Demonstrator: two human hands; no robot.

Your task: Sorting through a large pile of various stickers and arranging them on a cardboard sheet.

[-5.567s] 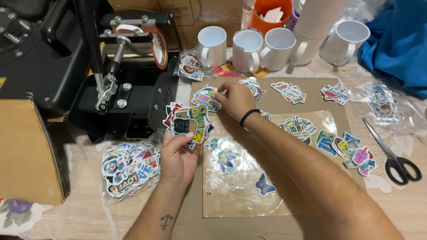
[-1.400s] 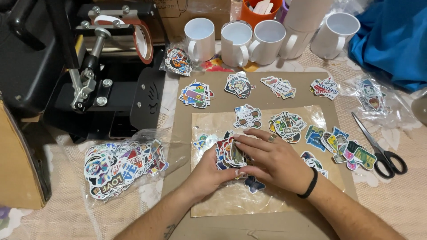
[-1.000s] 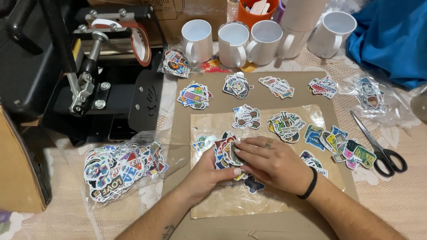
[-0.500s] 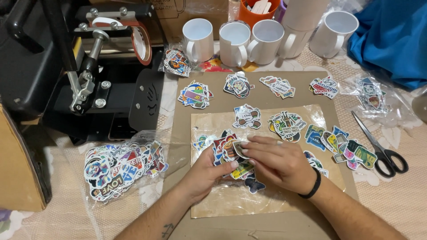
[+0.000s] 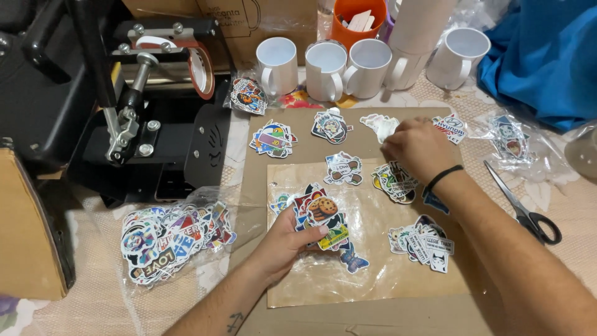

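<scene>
**Colour everywhere on the brown card**

A fan of multicoloured paper stickers [image 5: 320, 218] is seen, a tan cookie with dark chips shown on top, yellow and red edges beneath. A pale, whitish sticker pile [image 5: 380, 126] is noted further up. A thin black wristband [image 5: 440, 178] is picked out against plain brown cardboard sheet [image 5: 298, 311]. Glossy white ceramic mugs [image 5: 325, 70] are lined up beside an orange plastic cup [image 5: 359, 22]. Bright blue cloth [image 5: 547, 62] is spotted at the edge, black-handled steel scissors [image 5: 522, 205] below it, a matt black metal press [image 5: 149, 130] opposite. A clear bag of mixed-colour stickers [image 5: 171, 239] is crammed with blues, reds and whites.
</scene>
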